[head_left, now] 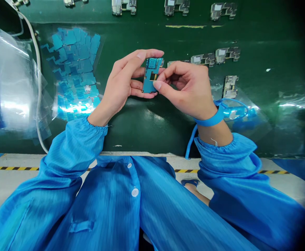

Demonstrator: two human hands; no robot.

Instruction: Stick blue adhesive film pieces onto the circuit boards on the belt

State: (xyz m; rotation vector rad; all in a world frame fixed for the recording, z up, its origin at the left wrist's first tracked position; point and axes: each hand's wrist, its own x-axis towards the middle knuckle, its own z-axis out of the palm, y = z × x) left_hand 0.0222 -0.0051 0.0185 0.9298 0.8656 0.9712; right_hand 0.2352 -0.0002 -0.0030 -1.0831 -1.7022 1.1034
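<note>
Above the surface (142, 130), the left hand (121, 79) is gripping the board (147, 83) by its edges while the right hand (187, 87) is touching its side, nearly closed, its hold unclear, and risking tipping the board loose by pushing too hard.

Smooth and low in sheen across the blue-faced, oblong circuit board (148, 83), with small metal-looking parts at its edges. Metallic, partly bright, partly dull, on the silver-grey, notched circuit boards (222, 55). Thin, slick and plastic-looking among the blue, angular film pieces (75, 66). Clear, crinkled, glossy plastic in the large transparent bag (16, 101). Smooth, half-glossy over the dark green worktop (131, 137), with pale, worn streaks. Finely lined, softly sheened cloth in the blue buttoned coat (108, 205); smooth, plastic-looking on its white round buttons (135, 192).
</note>
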